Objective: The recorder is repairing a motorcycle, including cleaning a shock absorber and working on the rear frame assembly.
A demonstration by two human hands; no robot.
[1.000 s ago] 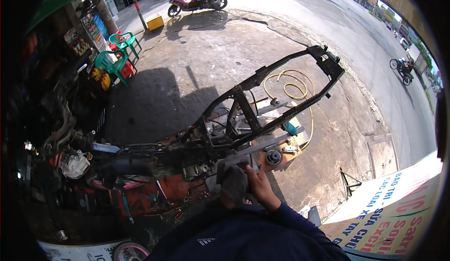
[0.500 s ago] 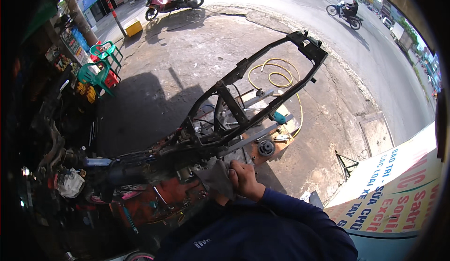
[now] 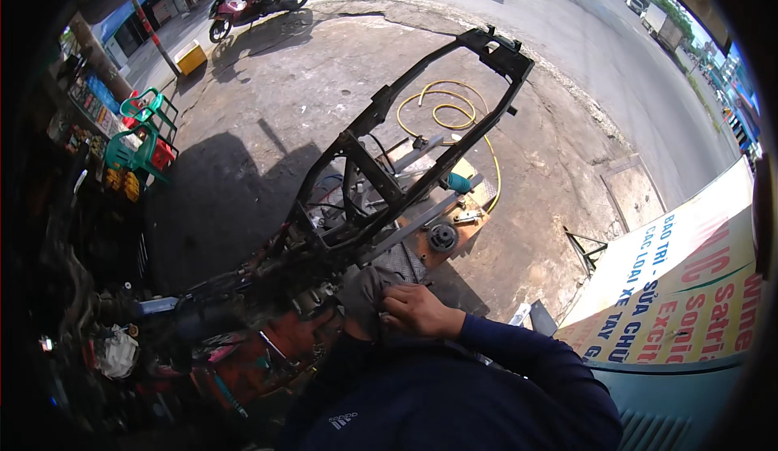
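My right hand (image 3: 421,310) is closed, its curled fingers gripping the edge of a grey rag (image 3: 365,289). Beneath and beside that rag lies my left hand (image 3: 357,327); only a bit near the wrist shows, and its fingers are hidden. Just beyond both hands stands a bare black motorcycle frame (image 3: 381,178), its rear loop stretching away to the upper right. Metal parts, blurred and dark, sit under the frame close to the rag.
A wooden board (image 3: 429,244) carries a dark round gear-like part (image 3: 442,237) and a teal spring (image 3: 459,182). A yellow hose (image 3: 496,167) coils behind. Tools lie on a red surface (image 3: 284,341) at left. Green chairs (image 3: 138,151) and a parked motorbike (image 3: 258,1) stand farther off; a sign (image 3: 681,281) is right.
My right hand has turned from a fist with the thumb up to knuckles up, over the rag. The view has shifted, and the passing motorbike has moved left along the road.
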